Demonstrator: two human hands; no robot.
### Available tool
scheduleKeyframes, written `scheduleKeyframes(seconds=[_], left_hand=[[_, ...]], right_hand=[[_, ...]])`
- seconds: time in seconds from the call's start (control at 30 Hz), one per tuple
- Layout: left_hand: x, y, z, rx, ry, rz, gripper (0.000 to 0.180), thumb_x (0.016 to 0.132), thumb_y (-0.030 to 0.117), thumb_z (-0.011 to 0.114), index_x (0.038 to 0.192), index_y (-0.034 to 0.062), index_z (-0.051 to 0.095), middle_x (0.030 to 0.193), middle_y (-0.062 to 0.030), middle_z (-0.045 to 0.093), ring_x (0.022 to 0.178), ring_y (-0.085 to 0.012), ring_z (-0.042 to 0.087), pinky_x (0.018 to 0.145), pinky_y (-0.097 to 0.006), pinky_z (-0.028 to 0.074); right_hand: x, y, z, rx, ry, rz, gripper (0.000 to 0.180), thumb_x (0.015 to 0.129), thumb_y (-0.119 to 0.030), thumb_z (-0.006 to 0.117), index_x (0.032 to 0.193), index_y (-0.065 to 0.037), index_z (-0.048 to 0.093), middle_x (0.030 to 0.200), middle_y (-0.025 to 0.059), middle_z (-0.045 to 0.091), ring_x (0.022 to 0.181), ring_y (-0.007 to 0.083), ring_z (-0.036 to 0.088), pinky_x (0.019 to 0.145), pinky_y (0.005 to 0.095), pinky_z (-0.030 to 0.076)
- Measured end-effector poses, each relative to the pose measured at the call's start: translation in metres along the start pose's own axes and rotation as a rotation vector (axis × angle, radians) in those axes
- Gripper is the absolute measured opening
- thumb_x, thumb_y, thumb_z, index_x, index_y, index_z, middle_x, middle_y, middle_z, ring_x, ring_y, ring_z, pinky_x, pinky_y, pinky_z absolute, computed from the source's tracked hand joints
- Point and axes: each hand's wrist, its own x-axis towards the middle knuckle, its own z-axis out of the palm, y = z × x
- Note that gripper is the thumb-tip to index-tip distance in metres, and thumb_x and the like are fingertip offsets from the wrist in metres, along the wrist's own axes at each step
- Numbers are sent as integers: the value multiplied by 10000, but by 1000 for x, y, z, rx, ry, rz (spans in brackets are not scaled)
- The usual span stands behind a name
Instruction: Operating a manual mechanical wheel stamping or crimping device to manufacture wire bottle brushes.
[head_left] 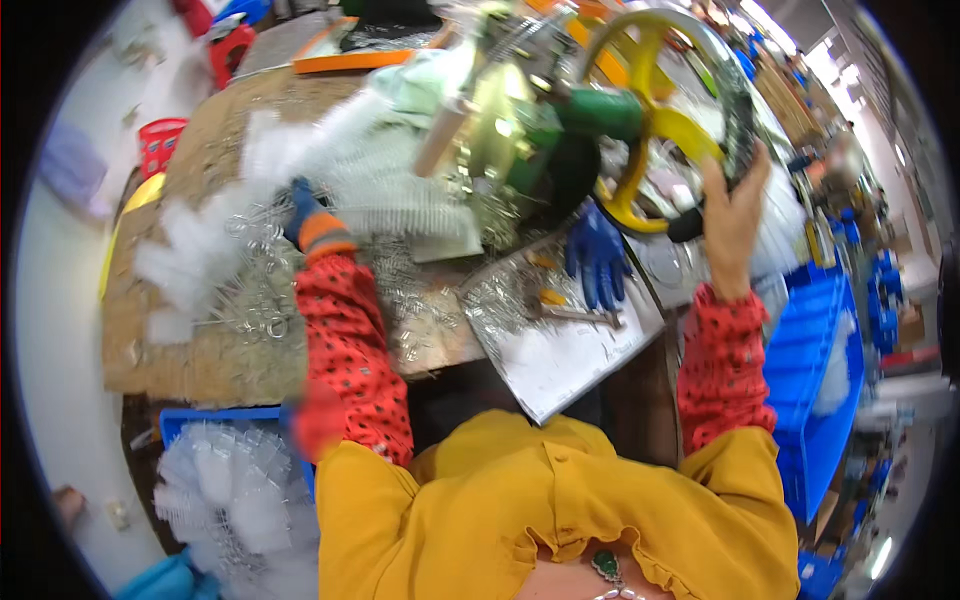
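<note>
Cluttered workroom, bent by the fisheye lens, around a worn brown workbench (150, 365) seen from the wearer's head. At the bench's far side, right of centre, stands a green machine (600, 113) with a large yellow handwheel (690, 138). The wearer's bare right hand (733, 215) holds the wheel's rim, thumb and fingers on either side of it. Their left hand (310, 222), in a blue and orange glove, reaches into thin shiny metal pieces (262, 300) left of centre; blur hides its fingertips, so I cannot tell whether it grips any. Frosted plastic strips (185, 245) lie around that pile. Between the 2 arms, a white board (565, 365) carries loose bits and 1 empty blue glove (597, 255), just below the machine. Blue bins sit on both sides, 1 at lower left (172, 425) and 1 at right (808, 385).

Possible trouble: turning the wheel while the left hand strays toward the machine could pinch fingers; the loose glove, near the wheel, might catch; sharp wire ends could prick; and a careless sleeve could scatter small pieces.
</note>
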Motion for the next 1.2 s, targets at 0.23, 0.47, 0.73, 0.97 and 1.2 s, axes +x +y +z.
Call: scheduleKeyframes(seconds=[0.23,0.47,0.73,0.97,1.2], left_hand=[[-4,-89,-59,-636,-178,-431,288,862,303,667,1013,58,660,842,-23,628,701,-140,551,640,-285,479],[11,-180,-63,-861,-425,-349,295,878,305,659,1049,66,639,925,-48,628,798,-147,567,691,-290,471],[-22,-108,-92,3,-335,-273,375,868,331,672,955,-33,657,796,-46,628,681,-121,525,608,-303,457],[-82,-8,-111,195,-140,334,347,827,308,716,927,-12,622,854,-82,589,764,-202,504,689,-352,433],[-77,34,-144,-12,-373,824,490,746,197,751,1147,-7,558,1164,-169,583,1114,-250,538,931,-372,435]], right_hand=[[-84,-159,81,555,-466,-928,257,662,-17,627,917,-48,613,1038,99,601,950,295,591,821,404,484],[-129,-283,304,537,-780,-1191,286,772,-137,576,1046,-56,571,1075,90,604,1032,252,563,862,378,438],[-129,-272,346,-103,-1013,-1466,247,877,-328,480,916,-135,631,800,11,648,919,215,521,794,391,376],[-81,-283,257,177,-904,-1333,252,902,-293,481,851,-93,627,799,35,639,860,250,522,807,383,376],[-109,-293,205,895,-914,-411,340,894,-176,512,1216,-71,485,893,119,634,914,295,542,810,393,427]])
